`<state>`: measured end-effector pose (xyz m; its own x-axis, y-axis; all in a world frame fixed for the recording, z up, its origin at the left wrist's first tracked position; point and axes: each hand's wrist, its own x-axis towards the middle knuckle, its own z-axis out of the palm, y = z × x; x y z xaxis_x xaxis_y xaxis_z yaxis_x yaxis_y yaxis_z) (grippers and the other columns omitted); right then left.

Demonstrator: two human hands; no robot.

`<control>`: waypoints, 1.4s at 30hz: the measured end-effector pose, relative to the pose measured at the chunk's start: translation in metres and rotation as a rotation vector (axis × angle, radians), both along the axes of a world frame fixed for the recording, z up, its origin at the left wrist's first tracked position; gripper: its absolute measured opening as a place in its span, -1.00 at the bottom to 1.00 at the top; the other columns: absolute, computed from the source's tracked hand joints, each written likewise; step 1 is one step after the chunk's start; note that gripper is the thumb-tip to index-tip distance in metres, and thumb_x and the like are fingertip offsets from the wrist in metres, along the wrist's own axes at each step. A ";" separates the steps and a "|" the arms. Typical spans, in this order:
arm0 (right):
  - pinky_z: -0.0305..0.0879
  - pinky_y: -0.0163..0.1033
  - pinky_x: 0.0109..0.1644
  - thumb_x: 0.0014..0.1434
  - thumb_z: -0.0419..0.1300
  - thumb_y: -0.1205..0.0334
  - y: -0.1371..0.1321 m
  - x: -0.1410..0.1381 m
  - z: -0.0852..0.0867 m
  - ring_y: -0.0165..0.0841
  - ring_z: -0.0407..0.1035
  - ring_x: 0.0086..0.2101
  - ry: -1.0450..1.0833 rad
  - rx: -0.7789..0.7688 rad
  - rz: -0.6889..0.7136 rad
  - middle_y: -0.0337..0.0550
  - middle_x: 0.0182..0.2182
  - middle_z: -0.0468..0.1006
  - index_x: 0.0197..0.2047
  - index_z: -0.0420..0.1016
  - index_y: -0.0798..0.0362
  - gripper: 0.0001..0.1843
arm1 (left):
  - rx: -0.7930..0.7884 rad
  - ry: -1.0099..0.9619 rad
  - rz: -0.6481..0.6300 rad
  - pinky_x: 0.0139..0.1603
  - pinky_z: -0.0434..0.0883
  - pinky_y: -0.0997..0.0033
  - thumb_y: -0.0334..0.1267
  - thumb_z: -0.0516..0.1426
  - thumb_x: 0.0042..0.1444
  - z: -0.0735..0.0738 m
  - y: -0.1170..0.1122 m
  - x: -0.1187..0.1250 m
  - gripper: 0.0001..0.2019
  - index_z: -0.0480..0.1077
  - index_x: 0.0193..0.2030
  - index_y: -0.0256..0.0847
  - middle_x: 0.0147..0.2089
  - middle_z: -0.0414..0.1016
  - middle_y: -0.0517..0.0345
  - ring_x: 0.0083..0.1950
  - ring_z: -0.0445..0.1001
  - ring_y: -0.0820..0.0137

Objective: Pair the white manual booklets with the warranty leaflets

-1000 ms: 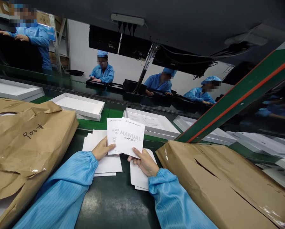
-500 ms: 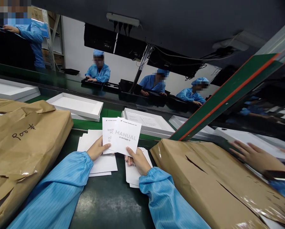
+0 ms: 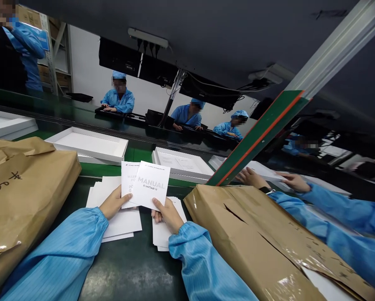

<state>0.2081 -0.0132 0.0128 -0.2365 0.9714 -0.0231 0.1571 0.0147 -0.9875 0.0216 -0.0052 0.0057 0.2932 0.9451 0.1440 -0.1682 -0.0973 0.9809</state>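
Note:
My left hand (image 3: 115, 202) pinches a white printed leaflet (image 3: 127, 177) by its lower edge, thumb in front. My right hand (image 3: 170, 214) grips a white booklet (image 3: 152, 182) marked MANUAL at its bottom corner. The booklet overlaps the leaflet's right part and hides some of its print. Under my left hand lies an uneven stack of white papers (image 3: 124, 225) on the dark green work surface (image 3: 131, 271). Below my right hand is a second stack of white papers (image 3: 160, 238), partly covered by the hand and sleeve.
Brown paper packages stand on the left (image 3: 33, 196) and right (image 3: 253, 238). Beyond my hands are an open white box (image 3: 88, 144) and another white box (image 3: 187, 177) with papers inside. A green slanted post (image 3: 259, 140) rises at right. A co-worker's hands (image 3: 295, 182) hold a white box part.
The view has turned right, so everything sits further left. My hands keep the leaflet and booklet in nearly the same pose. At right, the co-worker's arms have reached further forward.

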 end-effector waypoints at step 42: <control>0.01 -0.45 -0.76 -0.11 0.02 -0.06 -0.001 0.000 0.001 -0.54 0.19 -0.80 0.015 0.007 -0.026 -0.33 -0.77 0.35 -0.36 0.20 0.16 -0.58 | 0.024 0.127 0.080 -0.13 0.25 0.27 -0.12 0.06 -0.13 0.007 -0.003 0.000 -0.55 0.16 -0.10 -0.31 -0.18 0.39 0.01 -0.09 0.29 0.22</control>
